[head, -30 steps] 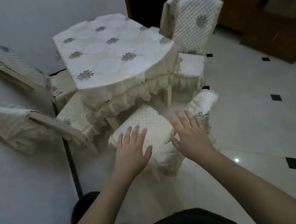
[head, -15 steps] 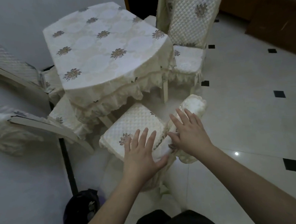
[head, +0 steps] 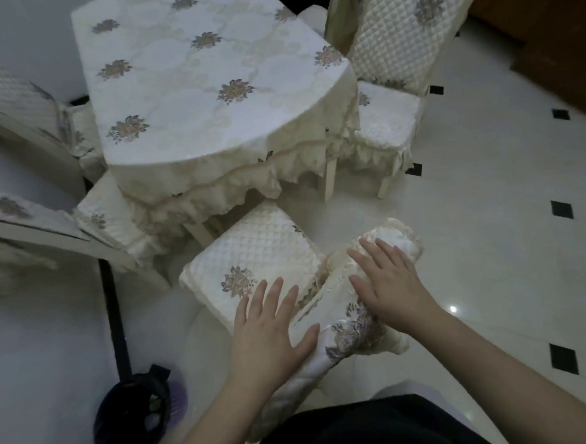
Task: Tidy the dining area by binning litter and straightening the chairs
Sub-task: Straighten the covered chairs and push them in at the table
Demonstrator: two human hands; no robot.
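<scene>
Two hands, left (head: 269,329) and right (head: 389,284), fingers spread flat, now rest on the chair (head: 252,258) back after reaching in; the chair stands skewed just short of the table (head: 208,89), ready for straightening.

Both forearms are bare, with no sleeves, watch or bracelet in view. The left hand (head: 268,340) and the right hand (head: 391,281) wear no rings or gloves. A dark, plain garment (head: 366,430) covers the body below.
</scene>
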